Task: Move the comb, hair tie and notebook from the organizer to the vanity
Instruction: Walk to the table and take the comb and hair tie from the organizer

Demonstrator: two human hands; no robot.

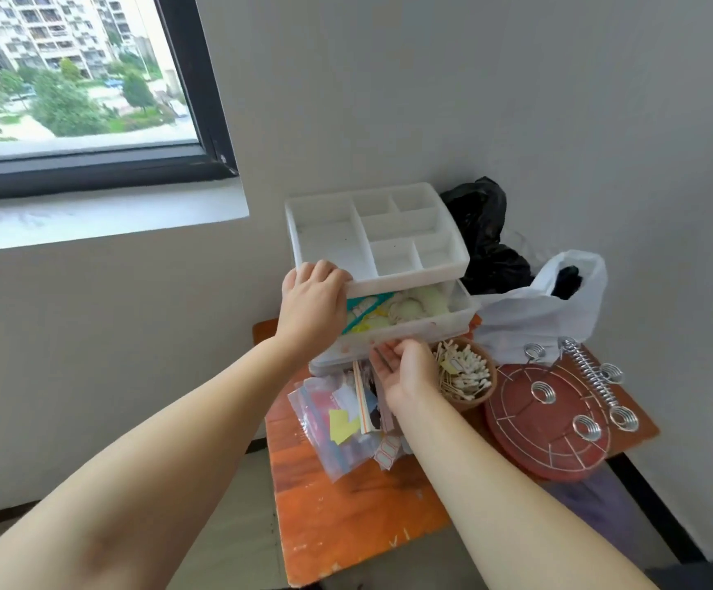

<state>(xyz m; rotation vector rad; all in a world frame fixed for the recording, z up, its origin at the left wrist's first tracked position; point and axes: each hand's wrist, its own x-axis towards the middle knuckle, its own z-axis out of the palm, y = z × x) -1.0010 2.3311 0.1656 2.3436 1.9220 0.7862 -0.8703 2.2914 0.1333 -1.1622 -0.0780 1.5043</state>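
A white plastic organizer point(444, 266) stands on an orange wooden table point(346, 513). Its top tray has several empty compartments. My left hand point(310, 308) grips the front left corner of that top tray. Below it a drawer point(457, 317) is pulled out, holding a teal comb point(365, 306) and pale yellow and cream round items that I cannot tell apart. My right hand point(406, 370) is palm up under the drawer's front edge, fingers curled against it. No notebook is visible.
Zip bags of small paper items point(342, 423) lie in front of the organizer. A brown bowl of clips point(467, 376), a red round board with a wire rack point(546, 423), a white bag point(546, 308) and a black bag point(482, 232) crowd the right side. Wall behind, window at left.
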